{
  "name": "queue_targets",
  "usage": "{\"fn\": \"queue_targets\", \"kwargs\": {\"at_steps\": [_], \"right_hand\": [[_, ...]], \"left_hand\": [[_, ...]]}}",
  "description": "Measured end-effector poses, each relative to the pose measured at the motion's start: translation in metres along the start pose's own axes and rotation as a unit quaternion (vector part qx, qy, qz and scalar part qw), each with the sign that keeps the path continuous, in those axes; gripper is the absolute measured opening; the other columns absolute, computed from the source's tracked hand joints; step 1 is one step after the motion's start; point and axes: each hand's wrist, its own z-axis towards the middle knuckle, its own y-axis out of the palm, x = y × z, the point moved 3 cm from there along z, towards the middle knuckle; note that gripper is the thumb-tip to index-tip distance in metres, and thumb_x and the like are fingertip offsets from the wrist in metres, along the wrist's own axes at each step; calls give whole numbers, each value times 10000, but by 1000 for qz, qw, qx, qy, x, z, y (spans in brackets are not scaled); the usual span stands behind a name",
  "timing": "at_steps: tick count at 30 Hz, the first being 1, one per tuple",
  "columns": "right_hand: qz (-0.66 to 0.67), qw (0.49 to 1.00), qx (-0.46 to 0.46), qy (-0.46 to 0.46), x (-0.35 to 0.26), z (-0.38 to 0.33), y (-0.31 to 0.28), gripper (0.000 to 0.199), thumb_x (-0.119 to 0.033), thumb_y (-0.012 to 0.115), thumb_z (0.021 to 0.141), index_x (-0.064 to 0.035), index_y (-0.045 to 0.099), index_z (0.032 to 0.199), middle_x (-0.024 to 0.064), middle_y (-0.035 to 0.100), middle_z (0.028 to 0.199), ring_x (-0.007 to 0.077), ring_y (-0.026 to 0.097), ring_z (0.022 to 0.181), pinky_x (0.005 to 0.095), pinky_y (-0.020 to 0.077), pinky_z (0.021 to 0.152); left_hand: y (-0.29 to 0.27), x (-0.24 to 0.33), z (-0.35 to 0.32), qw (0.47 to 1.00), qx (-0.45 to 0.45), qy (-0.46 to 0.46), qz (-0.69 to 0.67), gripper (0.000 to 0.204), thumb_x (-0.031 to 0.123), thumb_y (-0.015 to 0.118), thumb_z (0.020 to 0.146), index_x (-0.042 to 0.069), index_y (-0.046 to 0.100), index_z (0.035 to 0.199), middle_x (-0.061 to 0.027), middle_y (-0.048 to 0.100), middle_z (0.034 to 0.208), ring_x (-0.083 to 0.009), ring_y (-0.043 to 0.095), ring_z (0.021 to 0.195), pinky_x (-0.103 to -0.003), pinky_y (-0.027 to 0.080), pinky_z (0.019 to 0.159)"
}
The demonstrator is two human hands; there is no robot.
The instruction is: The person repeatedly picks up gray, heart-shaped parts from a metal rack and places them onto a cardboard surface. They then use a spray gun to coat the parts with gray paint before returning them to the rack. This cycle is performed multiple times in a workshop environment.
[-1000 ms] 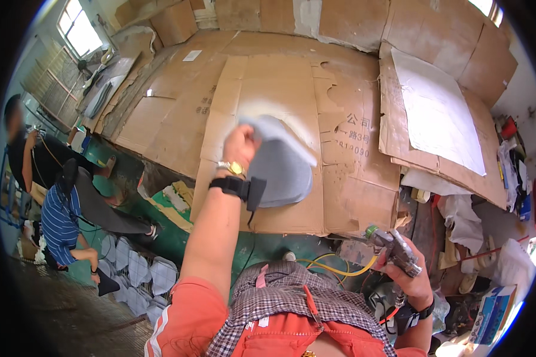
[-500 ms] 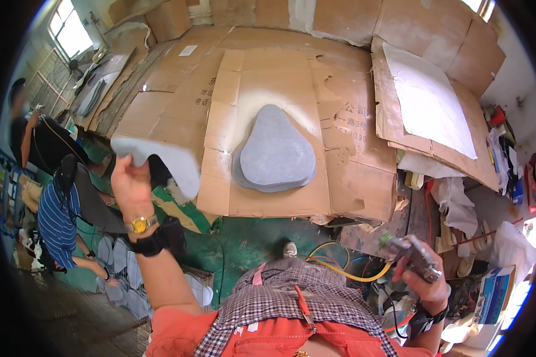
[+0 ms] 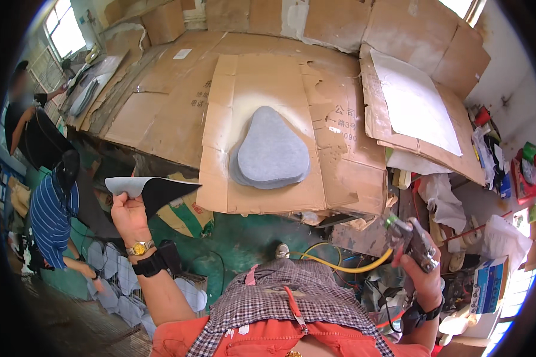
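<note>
Grey triangular stack [image 3: 274, 146], narrow end far, lay far and right of the left hand [image 3: 130, 221], which pinched a grey-and-black sheet [image 3: 155, 193], while the right hand [image 3: 424, 281] gripped a spray gun [image 3: 421, 251].

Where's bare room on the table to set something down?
Widest: the table between the brown sheet under the grey stack and the flat pieces at far left, bar one small paper. A narrower bare strip separates that sheet from the right board. Crowded: clutter beyond the board.
</note>
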Motion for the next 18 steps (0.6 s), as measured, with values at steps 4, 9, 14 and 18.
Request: {"fn": "queue_targets", "kwargs": {"at_steps": [4, 9, 14, 18], "right_hand": [[33, 996, -79, 23, 3, -16, 9, 576, -57, 651, 780, 50, 416, 1295, 84, 599, 863, 133, 579, 741, 268, 481, 703], [71, 996, -53, -27, 6, 6, 32, 573, -93, 662, 786, 48, 416, 1284, 82, 597, 833, 148, 587, 731, 282, 480, 685], [28, 999, 22, -9, -8, 19, 29, 557, -170, 692, 774, 48, 452, 1226, 77, 594, 805, 152, 579, 698, 277, 474, 675], [49, 998, 22, -31, -16, 15, 27, 580, -190, 705, 766, 52, 451, 1228, 82, 594, 793, 152, 583, 698, 275, 479, 671]], "left_hand": [[9, -3, -5, 1000, -1, -5, -3, 393, -58, 395, 832, 23, 463, 1211, -140, 557, 1179, -282, 562, 1079, -406, 480, 937], [29, -16, -13, 1000, 15, -1, -2, 397, -68, 401, 830, 45, 459, 1206, -116, 562, 1144, -255, 567, 1020, -393, 474, 902], [26, -17, -17, 1000, -4, -11, 0, 389, -69, 406, 819, 43, 471, 1186, -111, 557, 1148, -254, 563, 1026, -395, 472, 910], [22, -20, -13, 1000, -22, 0, 2, 390, -79, 405, 805, 31, 479, 1171, -114, 556, 1152, -253, 564, 1024, -396, 479, 909]]}}
